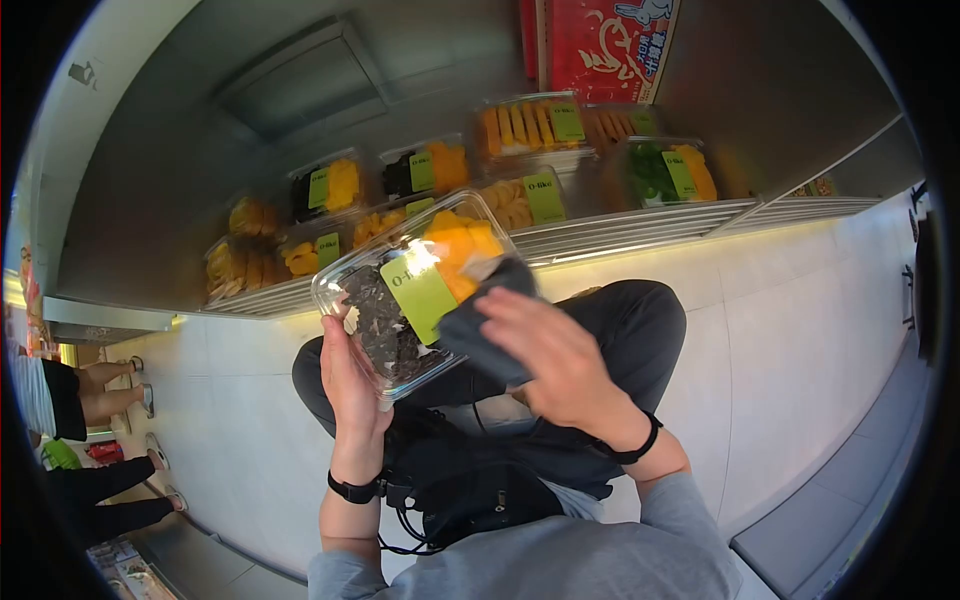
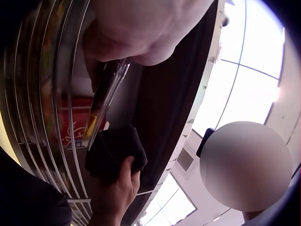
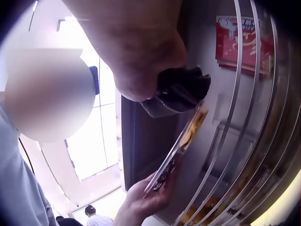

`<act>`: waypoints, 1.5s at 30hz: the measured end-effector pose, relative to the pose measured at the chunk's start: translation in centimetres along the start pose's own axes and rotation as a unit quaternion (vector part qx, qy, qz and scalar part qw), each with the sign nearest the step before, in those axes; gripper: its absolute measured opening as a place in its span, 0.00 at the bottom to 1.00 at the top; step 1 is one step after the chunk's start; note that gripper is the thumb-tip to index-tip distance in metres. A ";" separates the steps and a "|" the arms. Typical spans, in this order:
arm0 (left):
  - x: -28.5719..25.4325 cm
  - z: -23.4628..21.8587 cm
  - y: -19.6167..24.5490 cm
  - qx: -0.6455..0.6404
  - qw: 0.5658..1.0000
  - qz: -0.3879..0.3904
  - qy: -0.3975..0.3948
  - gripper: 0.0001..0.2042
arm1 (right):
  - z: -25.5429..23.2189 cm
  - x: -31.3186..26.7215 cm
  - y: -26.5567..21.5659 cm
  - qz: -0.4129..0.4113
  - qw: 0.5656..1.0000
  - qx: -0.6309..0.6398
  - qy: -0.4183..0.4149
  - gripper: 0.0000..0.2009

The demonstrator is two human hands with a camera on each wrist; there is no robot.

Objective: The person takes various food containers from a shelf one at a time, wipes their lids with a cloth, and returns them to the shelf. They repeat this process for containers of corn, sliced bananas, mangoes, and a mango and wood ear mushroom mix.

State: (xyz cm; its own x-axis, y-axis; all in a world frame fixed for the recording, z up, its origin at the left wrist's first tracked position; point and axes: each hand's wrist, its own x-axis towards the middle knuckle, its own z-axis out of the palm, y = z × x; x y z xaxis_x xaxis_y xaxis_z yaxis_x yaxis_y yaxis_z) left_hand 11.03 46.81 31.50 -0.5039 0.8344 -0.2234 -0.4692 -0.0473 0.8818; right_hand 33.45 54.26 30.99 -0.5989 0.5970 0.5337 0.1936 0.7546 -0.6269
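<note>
A clear plastic box of dark, flaky pieces and yellow-orange chunks, with a green label on its lid, is tilted above the person's lap. My left hand grips its near left side, thumb along the edge. Over the lid's right part is my right hand, holding a folded dark cloth that covers that corner. The thumb lies on the near face of the cloth in the left wrist view. From the right wrist view, the cloth meets the far end of the box, edge-on there.
A metal display shelf holds several similar food boxes, with a slatted front ledge. A red printed carton stands at its back. Crossed legs are beneath the hands. Other people's legs show at the far left.
</note>
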 end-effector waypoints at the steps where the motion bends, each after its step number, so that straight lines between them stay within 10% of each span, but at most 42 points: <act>1: 0.1 -0.2 0.1 -0.002 1.000 0.004 0.000 0.26 | -0.9 -0.4 0.7 0.041 0.996 0.036 0.065 0.18; 3: 0.1 -0.8 0.0 -0.002 1.000 -0.004 -0.015 0.25 | -1.8 -1.2 0.2 0.237 0.923 0.140 0.270 0.15; 7: -0.3 0.1 -1.2 -0.016 0.996 -0.053 -0.069 0.24 | -1.3 -1.8 2.4 0.288 0.779 0.439 0.344 0.17; 11: -0.9 1.9 -2.8 -0.026 0.991 -0.073 -0.107 0.15 | 1.7 -2.2 3.2 0.242 0.395 0.878 0.122 0.22; 12: -1.0 1.6 -3.6 -0.011 0.994 -0.060 -0.088 0.15 | 2.6 -2.7 2.8 0.228 0.696 0.675 0.090 0.23; 13: -1.0 1.4 -4.0 0.004 0.997 -0.046 -0.069 0.14 | 3.4 -2.8 2.1 0.227 0.898 0.369 0.076 0.25; 17: -0.6 1.1 -2.9 0.117 0.987 0.113 -0.006 0.13 | 5.4 -1.5 0.4 0.122 0.973 0.196 0.014 0.28; 18: -0.5 1.4 -2.4 0.123 0.984 0.129 0.005 0.13 | 6.5 -2.0 0.1 0.205 0.809 0.549 0.035 0.29; 19: -0.3 1.6 -2.0 0.129 0.981 0.145 0.015 0.13 | 7.4 -2.6 0.1 0.255 0.518 0.815 0.050 0.29; 23: 0.7 -0.9 -2.5 0.154 0.977 0.149 0.016 0.13 | 4.9 -4.3 0.3 0.290 0.543 0.787 0.044 0.32; 25: 0.7 -1.3 -2.8 0.154 0.981 0.110 -0.038 0.14 | 2.6 -4.8 0.7 0.227 0.472 0.851 0.039 0.35; 27: 0.3 -1.0 -3.1 0.163 0.981 0.096 -0.052 0.14 | 1.1 -2.8 -0.2 0.193 0.545 0.807 0.121 0.36; 33: 0.1 0.3 -2.0 0.191 0.971 0.132 -0.047 0.15 | 7.5 -4.2 3.6 0.110 0.378 0.919 0.012 0.28; 36: 0.7 -0.5 -1.0 0.225 0.960 0.167 -0.010 0.16 | 9.4 -4.2 2.3 0.195 0.291 0.935 0.056 0.25; 38: 1.3 -1.7 -0.4 0.257 0.951 0.175 -0.008 0.16 | 9.7 -5.1 2.2 0.263 0.431 0.862 0.053 0.25; 43: 4.5 -4.3 3.1 0.326 0.923 0.202 0.022 0.12 | 6.8 -5.3 2.5 0.312 0.375 0.873 -0.003 0.27; 45: 6.4 -3.9 5.0 0.327 0.912 0.239 0.069 0.12 | 6.0 -5.9 2.7 0.320 0.452 0.832 -0.030 0.29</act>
State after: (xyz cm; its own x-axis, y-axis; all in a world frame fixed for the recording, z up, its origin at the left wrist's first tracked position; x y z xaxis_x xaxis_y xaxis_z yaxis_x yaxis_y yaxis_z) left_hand 2.58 49.77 32.87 -0.6446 0.7255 0.2411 0.3374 -0.0131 0.9413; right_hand 32.83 51.13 22.76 -0.8636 0.5023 -0.0434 -0.4809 -0.8466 -0.2281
